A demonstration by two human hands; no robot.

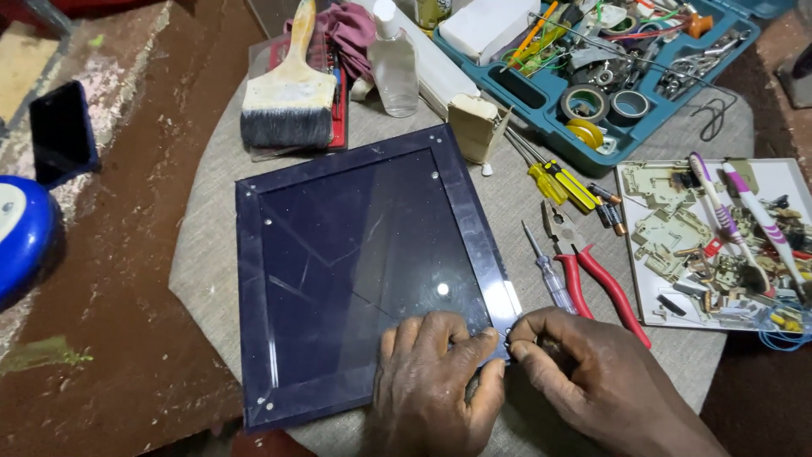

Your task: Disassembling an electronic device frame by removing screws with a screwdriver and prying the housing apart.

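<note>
Centrally, a dark glass panel with a navy frame lies flat on a grey cloth-covered table, and both hands meet at its lower right corner. Left of the grip, the panel's cracked glass stretches away toward the red-brown floor, where a blue round object and a dark phone rest well apart from the hands. The left hand lies palm down on the panel's lower edge, fingers spread flat and thumb tip pressed to the corner; it clasps nothing. Touching it thumb to thumb, the right hand pinches at the same corner of the frame with thumb and forefinger drawn together; whether a small part sits between them cannot be told. Above the grip and far from it lie a wide paintbrush, a clear plastic bottle and a small cream block. Just above the right hand rest a clear-handled tester screwdriver and red-handled pliers; beyond them lie yellow-handled screwdrivers. Farther up and right of the grip stands an open teal toolbox holding tape rolls and wires. Right of the grip, a white tray carries beige plastic parts and two toothbrushes.
</note>
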